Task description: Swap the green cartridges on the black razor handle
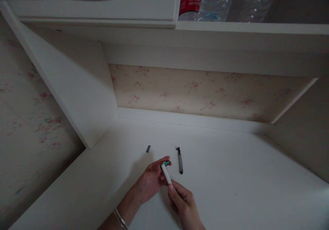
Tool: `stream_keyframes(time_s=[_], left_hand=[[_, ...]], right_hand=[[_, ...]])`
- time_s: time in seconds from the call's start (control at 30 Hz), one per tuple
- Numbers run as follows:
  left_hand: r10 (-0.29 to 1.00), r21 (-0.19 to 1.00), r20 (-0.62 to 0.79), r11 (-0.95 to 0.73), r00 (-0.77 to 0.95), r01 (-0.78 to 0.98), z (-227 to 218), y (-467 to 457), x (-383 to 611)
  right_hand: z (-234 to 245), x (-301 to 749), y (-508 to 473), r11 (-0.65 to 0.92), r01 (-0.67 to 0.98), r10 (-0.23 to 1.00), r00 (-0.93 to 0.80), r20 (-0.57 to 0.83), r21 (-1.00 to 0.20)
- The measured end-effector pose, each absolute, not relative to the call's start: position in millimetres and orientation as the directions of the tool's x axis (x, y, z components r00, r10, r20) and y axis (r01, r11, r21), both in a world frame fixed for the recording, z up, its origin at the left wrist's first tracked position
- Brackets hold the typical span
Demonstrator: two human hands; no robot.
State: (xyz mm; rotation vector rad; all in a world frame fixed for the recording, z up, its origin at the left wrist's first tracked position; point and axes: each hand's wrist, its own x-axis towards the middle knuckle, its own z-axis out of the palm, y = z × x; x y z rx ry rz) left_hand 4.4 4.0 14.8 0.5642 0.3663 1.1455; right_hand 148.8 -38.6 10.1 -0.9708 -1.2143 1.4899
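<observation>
Above the desk (226, 199), the right hand (184, 202) grasps the white handle (167, 174) low, seemingly leaving room for the left hand (151, 181), which holds the green head (167, 163); a dark handle (180, 162) lies right.

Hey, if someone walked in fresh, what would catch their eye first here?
Probably the white-handled razor, held in the right hand low in the middle, with the left hand at its green head. Next, the grey-and-black handle and small green piece lying apart on the white surface beyond the hands. The red-labelled bottle on the shelf up top adds the brightest colour.
</observation>
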Motion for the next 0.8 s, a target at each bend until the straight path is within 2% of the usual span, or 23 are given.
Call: stream_keyframes(time_s=[0.17,0.33,0.5,0.67,0.8], left_hand=[[0.915,0.575,0.054,0.299,0.400,-0.761,13.1,3.9,4.6],[0.920,0.592,0.026,0.300,0.390,-0.748,14.5,4.3,4.8],[0.910,0.575,0.045,0.314,0.412,-0.756,11.8,5.1,4.4],[0.925,0.603,-0.020,0.313,0.378,-0.734,11.2,4.7,3.3],[0.912,0.583,0.018,0.323,0.409,-0.746,12.6,4.7,4.2]], right_hand=[[9.1,150.6,-36.2,-0.047,-0.206,0.982,-0.190,-0.007,-0.977],[10.2,150.0,-37.8,-0.033,-0.170,0.958,-0.288,0.017,-0.985],[8.9,149.7,-37.8,-0.044,-0.211,0.986,-0.169,-0.008,-0.976],[8.9,148.2,-38.5,-0.046,-0.176,0.959,-0.284,0.006,-0.983],[6.1,149.9,-37.0,-0.059,-0.221,0.981,-0.194,-0.015,-0.973]])
